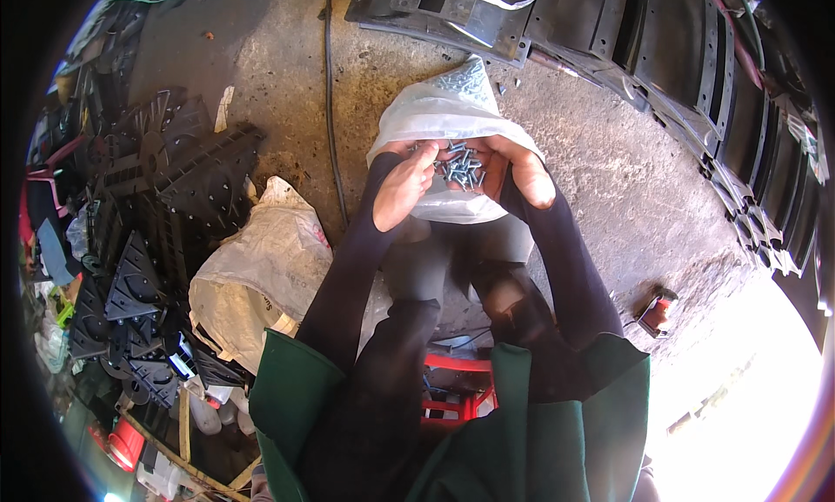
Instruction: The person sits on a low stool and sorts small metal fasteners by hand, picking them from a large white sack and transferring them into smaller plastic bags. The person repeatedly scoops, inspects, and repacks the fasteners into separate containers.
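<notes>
A white translucent plastic bag point(435, 109) lies between my knees, its mouth facing me, with a mass of small metal screws showing through its far end. Inside the mouth, my left hand point(406, 187) and my right hand point(524, 173) are cupped together around a heap of silvery screws point(463, 168). The left thumb points in over the heap's left side. Screws rest against the palm and fingers of the right hand, while bag film lies over its back. Most fingertips are hidden by the bag and the screws.
A beige woven sack point(261, 267) stands left of my legs, beside piled black plastic parts point(139, 284). Dark metal panels point(670, 50) line the far right. A black cable point(330, 110) crosses the concrete. A small red-and-black object point(658, 312) sits at right; a red stool point(459, 363) is below me.
</notes>
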